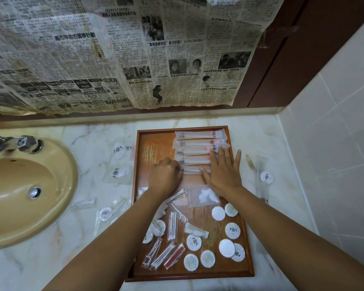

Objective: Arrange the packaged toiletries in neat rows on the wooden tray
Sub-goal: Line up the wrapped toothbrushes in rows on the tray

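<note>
While long packets (194, 160) are squared mid-frame on the wooden tray (156, 143), the right hand (223, 175) is pressed flat on them, the left hand (165, 175) curled at their ends, grip unclear; they could be skewed by uneven pushing.

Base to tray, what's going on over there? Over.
Left grip curled at long packets' ends, right grip flat on top. Five rowed on tray. Round soaps, swabs loose at near end.

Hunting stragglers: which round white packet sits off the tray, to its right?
The emblem-printed round packet on the marble counter past the tray's right rim; the other discs on that side lie inside it.
</note>
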Available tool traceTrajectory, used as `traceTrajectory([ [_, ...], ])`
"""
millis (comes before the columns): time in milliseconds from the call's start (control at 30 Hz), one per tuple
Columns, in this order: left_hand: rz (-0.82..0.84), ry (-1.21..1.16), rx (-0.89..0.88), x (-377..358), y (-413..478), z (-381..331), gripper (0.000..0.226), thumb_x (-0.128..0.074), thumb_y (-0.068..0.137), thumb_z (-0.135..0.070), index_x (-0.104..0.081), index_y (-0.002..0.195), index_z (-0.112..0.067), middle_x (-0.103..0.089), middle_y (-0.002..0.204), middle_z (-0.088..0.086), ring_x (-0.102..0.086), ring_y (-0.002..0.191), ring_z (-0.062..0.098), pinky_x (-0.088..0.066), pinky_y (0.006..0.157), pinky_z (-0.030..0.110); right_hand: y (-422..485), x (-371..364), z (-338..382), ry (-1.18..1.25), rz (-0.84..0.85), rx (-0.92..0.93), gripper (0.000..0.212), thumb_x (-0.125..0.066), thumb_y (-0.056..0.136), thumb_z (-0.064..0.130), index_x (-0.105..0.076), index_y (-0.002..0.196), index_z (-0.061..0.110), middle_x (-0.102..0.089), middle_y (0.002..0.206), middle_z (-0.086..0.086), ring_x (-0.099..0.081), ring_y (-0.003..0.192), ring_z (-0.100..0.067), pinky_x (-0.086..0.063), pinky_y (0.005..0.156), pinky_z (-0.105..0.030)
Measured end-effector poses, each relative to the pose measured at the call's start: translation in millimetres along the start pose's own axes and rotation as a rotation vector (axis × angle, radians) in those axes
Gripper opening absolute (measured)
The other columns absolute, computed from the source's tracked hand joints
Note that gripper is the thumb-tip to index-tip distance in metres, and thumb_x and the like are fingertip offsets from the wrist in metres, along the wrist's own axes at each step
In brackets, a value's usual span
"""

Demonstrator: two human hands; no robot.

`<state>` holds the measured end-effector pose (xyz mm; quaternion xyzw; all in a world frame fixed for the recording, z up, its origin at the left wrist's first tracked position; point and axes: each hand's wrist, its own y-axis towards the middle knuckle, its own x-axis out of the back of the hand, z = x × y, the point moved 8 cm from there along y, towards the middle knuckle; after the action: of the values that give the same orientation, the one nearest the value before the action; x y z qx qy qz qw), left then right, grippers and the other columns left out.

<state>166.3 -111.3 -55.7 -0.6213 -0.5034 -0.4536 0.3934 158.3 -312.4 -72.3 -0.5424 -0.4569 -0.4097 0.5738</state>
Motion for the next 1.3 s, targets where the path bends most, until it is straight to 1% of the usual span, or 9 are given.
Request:
traceTrajectory([
  [200, 0.016, -0.018, 0.010, -3.8, 1.1, 4.4, 0.019, -0.063, 0.092, -0.038, -0.073, 0.099, -0.024, -0.069, 0.099, 0.000, -0.064, 0.089, 0.024, -0.052, 0.078, 0.041, -1.8, 6.0, -1.0, -0.022, -0.022, 0.019, 0.084, -0.005, 0.096, 0.071, -0.017, 0.162, 0.021, -0.011, 0.169, -0.017, 0.006, 0.156, -0.038, 0.020, 0.115, -0.068],
  [300, 0.004, 0.002, 0.000, -2.3, 1.6, 1.8, 0.024, -0.060, 0.090, -0.040, -0.073, 0.099, -0.021, -0.069, 0.099, 0.002, -0.063, 0.089, 0.026, -0.051, 0.075, 0.039, -5.5, 10.7, 5.5, 0.045, -0.147, 0.081, 0.079, -0.014, 0.098, 0.066, -0.023, 0.161, 0.018, -0.011, 0.169, -0.017, 0.004, 0.156, -0.036, 0.009, 0.121, -0.064],
  [400, -0.115, -0.023, -0.035, 7.9, -0.4, -7.9, 0.037, -0.057, 0.087, -0.045, -0.068, 0.107, -0.016, -0.065, 0.103, 0.005, -0.059, 0.094, 0.026, -0.048, 0.074, 0.037, 0.1, 8.1, 13.4, 0.122, -0.196, 0.131, 0.078, -0.020, 0.100, 0.061, -0.019, 0.162, 0.013, -0.001, 0.170, -0.015, 0.010, 0.157, -0.030, 0.000, 0.125, -0.057],
  [567, -0.169, -0.087, -0.075, 7.3, 17.2, -32.3, 0.051, -0.051, 0.098, -0.044, -0.051, 0.137, -0.011, -0.050, 0.138, 0.012, -0.047, 0.124, 0.030, -0.041, 0.103, 0.043, 25.8, 12.0, 20.1, 0.188, -0.217, 0.120, 0.074, -0.023, 0.102, 0.053, -0.011, 0.162, 0.012, 0.007, 0.170, -0.014, 0.015, 0.156, -0.027, 0.000, 0.127, -0.050],
  [633, -0.106, -0.104, -0.099, -5.6, 31.3, -37.7, 0.054, -0.040, 0.105, -0.039, -0.039, 0.150, -0.008, -0.036, 0.156, 0.016, -0.032, 0.145, 0.033, -0.029, 0.119, 0.047, 35.9, 11.5, 20.2, 0.180, -0.225, 0.107, 0.072, -0.023, 0.104, 0.051, -0.013, 0.162, 0.010, 0.005, 0.170, -0.014, 0.013, 0.156, -0.027, -0.001, 0.127, -0.049],
  [700, -0.032, -0.049, -0.126, -19.8, 43.0, -37.1, 0.059, -0.028, 0.108, -0.038, -0.024, 0.159, -0.008, -0.020, 0.167, 0.014, -0.011, 0.156, 0.030, -0.012, 0.126, 0.049, 43.1, 6.6, 19.5, 0.167, -0.220, 0.088, 0.071, -0.023, 0.104, 0.051, -0.011, 0.162, 0.011, 0.006, 0.170, -0.013, 0.012, 0.157, -0.027, -0.001, 0.127, -0.049],
  [767, 0.027, -0.014, -0.145, -30.6, 53.9, -32.0, 0.063, -0.020, 0.107, -0.040, -0.013, 0.162, -0.010, -0.008, 0.170, 0.011, 0.003, 0.157, 0.025, -0.003, 0.127, 0.049, 47.6, 0.3, 19.1, 0.164, -0.210, 0.073, 0.072, -0.023, 0.104, 0.053, -0.011, 0.163, 0.013, 0.005, 0.170, -0.013, 0.011, 0.157, -0.027, -0.003, 0.127, -0.049],
  [867, 0.104, -0.011, -0.135, -43.4, 62.7, -24.4, 0.067, -0.015, 0.105, -0.045, -0.005, 0.163, -0.013, -0.001, 0.171, 0.007, 0.010, 0.157, 0.021, 0.002, 0.126, 0.050, 49.8, -10.2, 16.6, 0.153, -0.164, 0.048, 0.075, -0.016, 0.103, 0.058, -0.006, 0.163, 0.015, 0.007, 0.170, -0.014, 0.013, 0.156, -0.026, -0.003, 0.127, -0.050],
  [1300, 0.103, -0.027, -0.117, -50.8, 60.8, -22.2, 0.065, -0.018, 0.107, -0.047, -0.006, 0.163, -0.015, 0.002, 0.171, 0.004, 0.015, 0.156, 0.019, 0.003, 0.126, 0.053, 54.0, -4.4, 6.7, 0.229, -0.108, 0.060, 0.078, -0.015, 0.102, 0.061, -0.005, 0.163, 0.013, 0.002, 0.171, -0.007, 0.012, 0.157, -0.022, 0.001, 0.127, -0.048],
])
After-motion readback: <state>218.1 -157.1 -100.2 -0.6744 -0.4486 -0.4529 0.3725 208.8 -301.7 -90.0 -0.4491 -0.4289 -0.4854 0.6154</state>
